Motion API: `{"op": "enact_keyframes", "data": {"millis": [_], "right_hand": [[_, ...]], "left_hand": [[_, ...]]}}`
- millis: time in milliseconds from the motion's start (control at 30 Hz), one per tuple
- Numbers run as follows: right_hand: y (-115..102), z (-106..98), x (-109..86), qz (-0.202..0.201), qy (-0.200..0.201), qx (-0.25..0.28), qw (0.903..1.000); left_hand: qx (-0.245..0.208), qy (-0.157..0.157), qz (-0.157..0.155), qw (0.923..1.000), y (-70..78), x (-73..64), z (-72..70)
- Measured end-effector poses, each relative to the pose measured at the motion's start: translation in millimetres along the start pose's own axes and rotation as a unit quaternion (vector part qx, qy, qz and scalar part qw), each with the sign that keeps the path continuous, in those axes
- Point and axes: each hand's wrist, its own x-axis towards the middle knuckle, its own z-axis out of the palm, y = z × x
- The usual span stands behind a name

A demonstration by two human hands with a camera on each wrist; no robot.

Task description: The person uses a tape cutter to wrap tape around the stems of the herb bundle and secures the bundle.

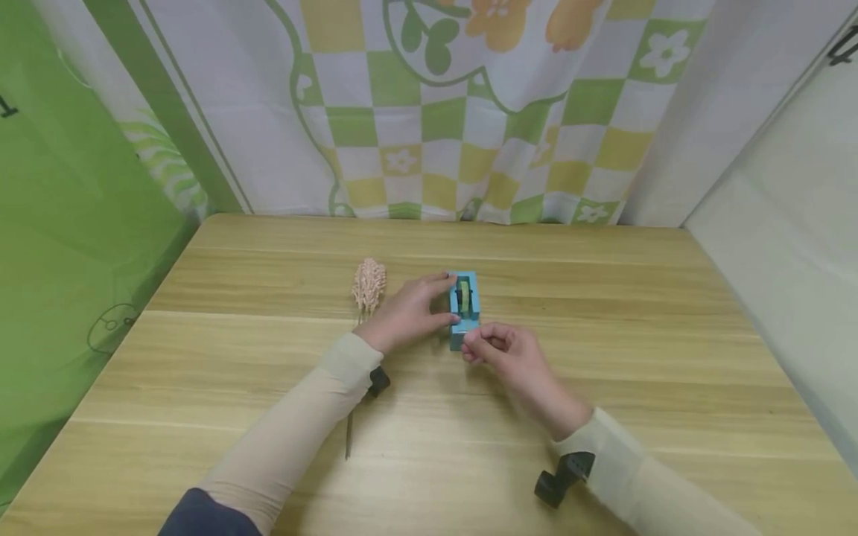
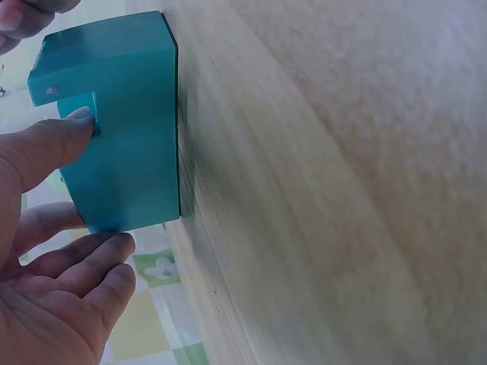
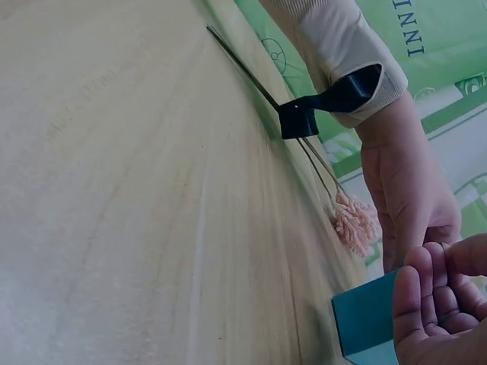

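The left hand point(image 1: 412, 316) holds the blue tape dispenser point(image 2: 129, 156), thumb against the notch in its side wall and other fingers spread around its far end, a loose, half-open grip. The right hand point(image 1: 516, 361) is at the dispenser's near end, fingers curled and thumb brought up to the forefinger as if pinching; whether a strip of tape lies between them cannot be told

The dispenser stands on the worktop point(image 1: 637, 313), about midway between its left and right edges and nearer the far edge than the hands' sleeves are, with a roll of tape point(image 1: 465, 296) in its open top. It looks like stiff, smooth plastic, probably light enough to slide under a pull, so the side walls and far end seem the best places to steady it. The tape itself would be thin, limp and sticky, best taken by its tip

Toward the worktop's left edge, a pink flower sprig point(image 1: 369, 285) lies with its thin stems passing under the left forearm. Beyond the far edge hangs a checked curtain point(image 1: 442, 119)
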Motion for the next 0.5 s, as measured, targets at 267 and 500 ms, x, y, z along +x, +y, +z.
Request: {"op": "enact_keyframes", "data": {"millis": [267, 500], "right_hand": [[3.7, 0.2, -6.0, 0.017, 0.007, 0.007, 0.9998], [4.4, 3.5, -14.5, 0.023, 0.001, 0.026, 0.9994]], "left_hand": [[0.002, 0.003, 0.003, 1.0, -0.8, -0.6, 0.1], [0.002, -0.001, -0.001, 1.0, -0.7, -0.3, 0.5]]}}
